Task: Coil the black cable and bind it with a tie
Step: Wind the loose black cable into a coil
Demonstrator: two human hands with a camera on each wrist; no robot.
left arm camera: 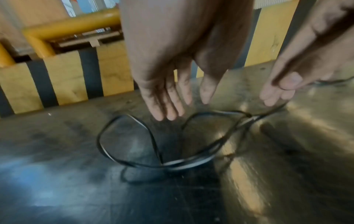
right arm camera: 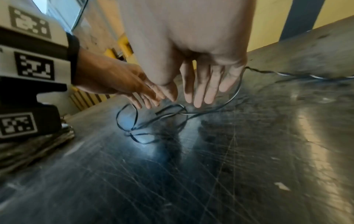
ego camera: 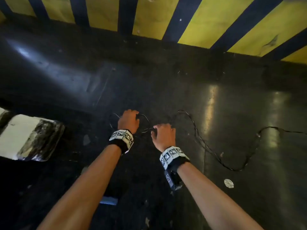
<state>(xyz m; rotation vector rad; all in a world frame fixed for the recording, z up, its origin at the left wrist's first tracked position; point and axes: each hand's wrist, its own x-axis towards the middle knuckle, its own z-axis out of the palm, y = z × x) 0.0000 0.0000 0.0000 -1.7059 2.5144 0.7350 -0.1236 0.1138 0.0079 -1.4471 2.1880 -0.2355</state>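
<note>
Head view looks down on a dark, scratched, shiny floor [ego camera: 216, 100] with a yellow and dark blue striped wall [ego camera: 154, 17] along its far edge. Both bare arms reach out over the middle of the floor, and each wrist wears a band of white blocks with black square marks. The thin black cable [ego camera: 207, 145] lies on the floor. Near the hands it makes a few loose loops that cross each other, and from there it runs in long wavy bends off toward the right edge of the floor. The left hand [ego camera: 128, 120] is just above the loops on the left side. In the left wrist view its fingers [left arm camera: 168, 106] are straight and a little spread, pointing down at the loops, and they hold nothing. The right hand [ego camera: 163, 135] is just beside it, to the right. In the right wrist view its fingers [right arm camera: 199, 91] are also straight and loose, right over the place where the cable [right arm camera: 172, 112] crosses itself. I cannot tell if the tips touch the cable. A white block with dark smudges [ego camera: 28, 136] sits near the left edge of the floor, and a small pale round spot [ego camera: 229, 183] lies on the floor near the right forearm.
</note>
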